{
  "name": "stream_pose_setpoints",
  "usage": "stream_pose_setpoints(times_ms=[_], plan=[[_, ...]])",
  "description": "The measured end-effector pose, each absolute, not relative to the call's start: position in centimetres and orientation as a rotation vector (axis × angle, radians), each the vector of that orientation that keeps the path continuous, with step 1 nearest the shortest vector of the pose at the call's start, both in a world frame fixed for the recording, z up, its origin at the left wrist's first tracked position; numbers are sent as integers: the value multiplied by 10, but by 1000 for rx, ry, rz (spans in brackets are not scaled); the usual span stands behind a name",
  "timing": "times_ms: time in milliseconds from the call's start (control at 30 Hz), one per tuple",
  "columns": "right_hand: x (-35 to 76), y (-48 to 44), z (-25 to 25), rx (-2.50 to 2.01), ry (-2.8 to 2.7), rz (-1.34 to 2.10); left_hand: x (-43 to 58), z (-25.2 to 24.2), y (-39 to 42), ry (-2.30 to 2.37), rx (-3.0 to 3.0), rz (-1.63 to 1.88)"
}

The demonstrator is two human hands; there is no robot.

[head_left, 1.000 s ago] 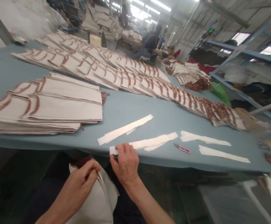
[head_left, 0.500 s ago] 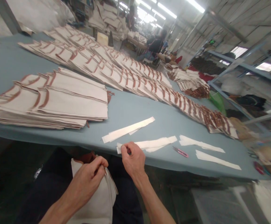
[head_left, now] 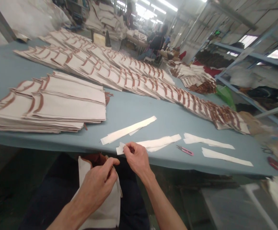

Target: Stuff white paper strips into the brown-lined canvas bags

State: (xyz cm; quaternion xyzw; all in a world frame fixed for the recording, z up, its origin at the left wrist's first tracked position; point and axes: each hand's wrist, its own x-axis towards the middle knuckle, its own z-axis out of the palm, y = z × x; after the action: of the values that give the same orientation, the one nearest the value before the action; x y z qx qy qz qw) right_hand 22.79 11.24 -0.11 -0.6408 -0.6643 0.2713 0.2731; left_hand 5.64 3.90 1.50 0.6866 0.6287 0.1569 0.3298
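Observation:
My left hand [head_left: 99, 182] is closed on the upper edge of a cream fabric piece [head_left: 105, 212] with brown trim, which hangs over my lap. Its brown inside shows at the top, beside my fingers. At the table's near edge my right hand [head_left: 137, 158] pinches the end of a white strip [head_left: 122, 146], with the corner turned up at the fingertips. Under and beyond that hand lies a small stack of white strips [head_left: 161, 142]. Another pair of strips [head_left: 129, 128] lies further left. Pink thread snips [head_left: 185, 150] rest to the right of my right hand.
More white strips [head_left: 208, 141] lie right of the snips. A pile of cream fabric pieces [head_left: 69, 105] sits at the left, with long overlapping rows of brown-edged pieces [head_left: 129, 78] behind it. Blue metal shelving [head_left: 254, 54] stands at the right. A person [head_left: 157, 41] sits far back.
My right hand has pulled up the end of a white strip slightly. My left hand and the fabric piece have shifted a little to the right, and the view has tilted slightly.

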Motion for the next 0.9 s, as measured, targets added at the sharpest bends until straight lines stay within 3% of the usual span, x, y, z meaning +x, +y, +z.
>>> stream_pose_setpoints(times_ms=[500,700,900], plan=[[259,117,5,-1547,-1434,788,102,24,71,1746,2013,-190],[325,141,21,-1590,-1202,671,98,29,72,1739,2016,-282],[347,150,16,-1519,-1080,761,113,36,77,1731,2041,-303]])
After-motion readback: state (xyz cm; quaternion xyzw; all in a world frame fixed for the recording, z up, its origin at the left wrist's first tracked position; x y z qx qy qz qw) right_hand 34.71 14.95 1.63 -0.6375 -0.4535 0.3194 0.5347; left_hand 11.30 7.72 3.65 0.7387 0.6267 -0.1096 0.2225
